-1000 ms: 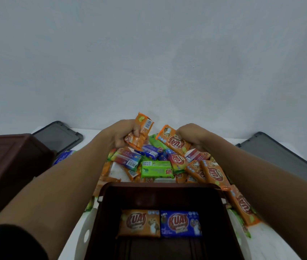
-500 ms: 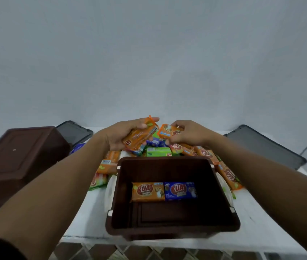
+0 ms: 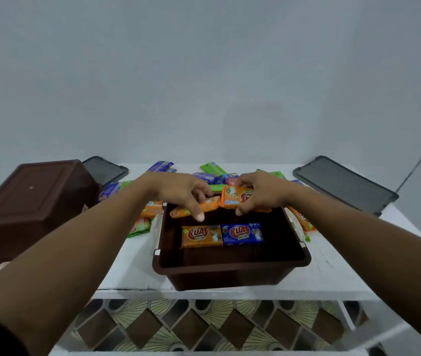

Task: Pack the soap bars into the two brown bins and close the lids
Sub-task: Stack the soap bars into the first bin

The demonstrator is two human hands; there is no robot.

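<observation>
An open brown bin [image 3: 230,268] stands at the table's front edge with an orange soap bar [image 3: 201,236] and a blue soap bar [image 3: 242,233] lying side by side on its floor. My left hand [image 3: 181,192] holds an orange bar [image 3: 210,204] over the bin's far rim. My right hand [image 3: 260,192] grips another orange bar [image 3: 235,200] right beside it. Behind both hands lies a pile of loose soap bars [image 3: 212,176] in orange, blue and green. A second brown bin [image 3: 32,201] sits upside down at the left.
Two dark grey lids lie flat on the white table [image 3: 132,265]: one at the back left [image 3: 106,169], one at the back right [image 3: 343,186]. A few bars [image 3: 142,224] lie left of the open bin. Patterned floor tiles [image 3: 178,325] show below the table's front edge.
Both hands have carried their orange bars from the pile toward me, to above the open bin's far rim. The view has pulled back, showing more of the table and the floor.
</observation>
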